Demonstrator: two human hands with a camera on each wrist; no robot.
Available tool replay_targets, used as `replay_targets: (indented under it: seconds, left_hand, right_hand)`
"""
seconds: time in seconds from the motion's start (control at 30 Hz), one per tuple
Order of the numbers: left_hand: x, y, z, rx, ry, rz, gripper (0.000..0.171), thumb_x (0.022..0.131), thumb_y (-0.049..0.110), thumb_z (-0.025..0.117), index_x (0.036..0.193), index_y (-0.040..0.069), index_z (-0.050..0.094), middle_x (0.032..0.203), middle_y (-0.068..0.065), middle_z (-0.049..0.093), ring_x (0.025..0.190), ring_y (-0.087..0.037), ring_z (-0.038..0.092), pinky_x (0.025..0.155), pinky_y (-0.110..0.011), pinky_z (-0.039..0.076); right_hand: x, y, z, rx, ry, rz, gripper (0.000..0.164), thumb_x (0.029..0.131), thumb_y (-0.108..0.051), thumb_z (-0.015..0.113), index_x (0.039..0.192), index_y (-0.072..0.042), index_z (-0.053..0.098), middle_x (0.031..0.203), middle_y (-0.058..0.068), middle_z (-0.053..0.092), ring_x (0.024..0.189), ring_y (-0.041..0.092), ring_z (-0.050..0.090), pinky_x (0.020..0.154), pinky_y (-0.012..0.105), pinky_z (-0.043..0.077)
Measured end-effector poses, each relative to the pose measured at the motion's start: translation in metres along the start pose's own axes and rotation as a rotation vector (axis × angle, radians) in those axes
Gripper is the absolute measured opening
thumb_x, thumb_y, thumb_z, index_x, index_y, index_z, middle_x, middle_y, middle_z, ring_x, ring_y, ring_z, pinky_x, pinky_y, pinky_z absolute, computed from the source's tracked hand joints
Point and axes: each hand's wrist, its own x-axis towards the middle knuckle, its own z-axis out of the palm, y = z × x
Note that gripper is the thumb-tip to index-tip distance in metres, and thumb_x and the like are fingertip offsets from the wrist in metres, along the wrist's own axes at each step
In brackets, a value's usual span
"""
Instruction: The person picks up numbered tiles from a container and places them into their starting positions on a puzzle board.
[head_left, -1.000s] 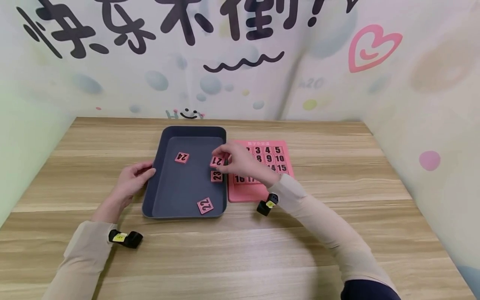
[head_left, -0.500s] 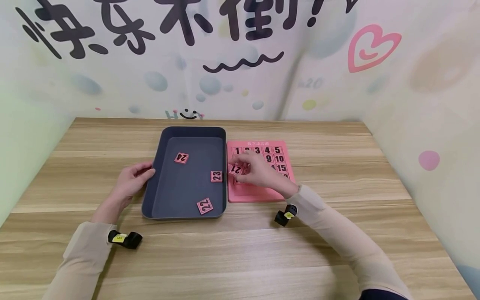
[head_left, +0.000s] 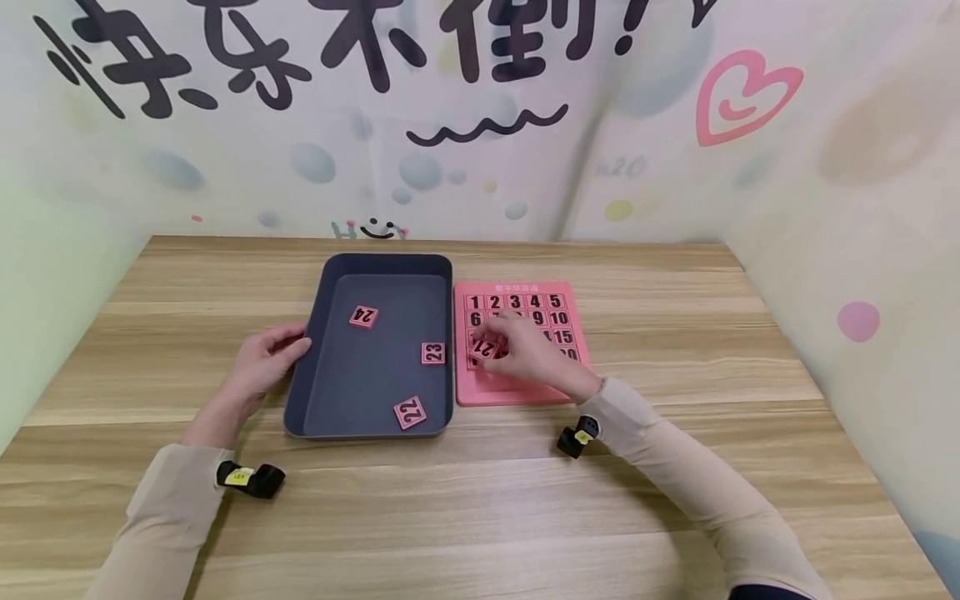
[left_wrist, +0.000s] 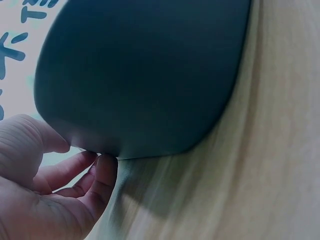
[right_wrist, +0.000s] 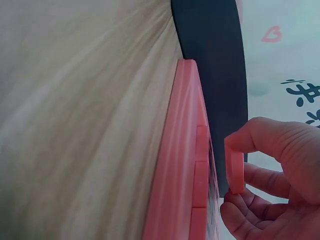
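Note:
My right hand (head_left: 528, 348) pinches a pink number tile marked 21 (head_left: 484, 347) between thumb and fingers. The tile hangs tilted over the left part of the pink number-puzzle board (head_left: 487, 392); in the right wrist view the pinched tile (right_wrist: 234, 167) is apart from the board's row of tiles (right_wrist: 200, 182). My left hand (head_left: 264, 360) holds the left edge of the dark grey tray (head_left: 295, 417), thumb and fingertips at its wall (left_wrist: 135, 100). Inside the tray lie tile 24 (head_left: 363, 316), tile 23 (head_left: 432, 353) and tile 22 (head_left: 410, 412).
The board stands right beside the tray on a wood-grain table (head_left: 465, 517). Its upper rows carry numbered tiles, partly covered by my right hand; a plain pink strip runs along its near side. A printed wall sheet (head_left: 480, 183) rises behind the table.
My right hand has carried tile 21 out of the tray, rightward over its rim, then slightly toward me above the board. The left hand and tray have stayed put.

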Motion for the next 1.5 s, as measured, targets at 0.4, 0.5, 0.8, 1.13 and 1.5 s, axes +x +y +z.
replay_targets:
  seconds: [0.4,0.5,0.8,1.13,1.5]
  left_hand:
    - [-0.001,-0.001,0.0,-0.005,0.0,-0.001,0.049,0.098,0.02,0.048,0.135,-0.012,0.04,0.132,-0.029,0.044,0.089,0.005,0.043,0.074,-0.007,0.039]
    - [-0.001,-0.001,0.0,-0.004,-0.001,-0.002,0.049,0.098,0.02,0.048,0.135,-0.011,0.04,0.132,-0.029,0.044,0.089,0.005,0.043,0.074,-0.007,0.039]
    - [-0.001,0.0,0.0,0.001,0.001,-0.005,0.049,0.098,0.021,0.048,0.135,-0.011,0.04,0.132,-0.028,0.044,0.091,0.003,0.043,0.075,-0.008,0.039]
    - [0.0,0.001,0.001,-0.018,-0.009,-0.001,0.049,0.099,0.02,0.047,0.136,-0.011,0.039,0.132,-0.028,0.044,0.091,0.003,0.044,0.075,-0.007,0.04]
    - [0.0,0.0,0.0,-0.016,-0.006,0.002,0.049,0.099,0.019,0.047,0.136,-0.011,0.039,0.132,-0.029,0.044,0.09,0.004,0.043,0.075,-0.006,0.039]
  right_hand:
    - [0.001,0.003,0.006,-0.052,-0.011,-0.006,0.03,0.071,-0.005,0.077,0.098,-0.002,0.065,0.086,0.005,0.056,0.079,0.016,0.05,0.069,0.025,0.045]
    - [0.001,0.003,0.007,-0.055,-0.015,-0.013,0.029,0.071,-0.007,0.078,0.097,-0.002,0.065,0.084,0.004,0.056,0.079,0.016,0.05,0.069,0.026,0.044]
    - [0.004,0.003,0.008,-0.117,-0.03,0.044,0.032,0.072,-0.025,0.082,0.087,-0.006,0.061,0.073,0.0,0.055,0.067,0.013,0.048,0.061,0.025,0.043]
    - [0.003,0.006,0.004,-0.115,-0.025,0.053,0.039,0.071,-0.034,0.082,0.089,-0.006,0.061,0.08,0.001,0.057,0.073,0.014,0.049,0.067,0.026,0.044]
    - [0.0,0.003,-0.003,-0.094,-0.091,0.04,0.027,0.074,-0.009,0.078,0.097,-0.004,0.066,0.087,0.002,0.061,0.081,0.015,0.053,0.074,0.027,0.046]
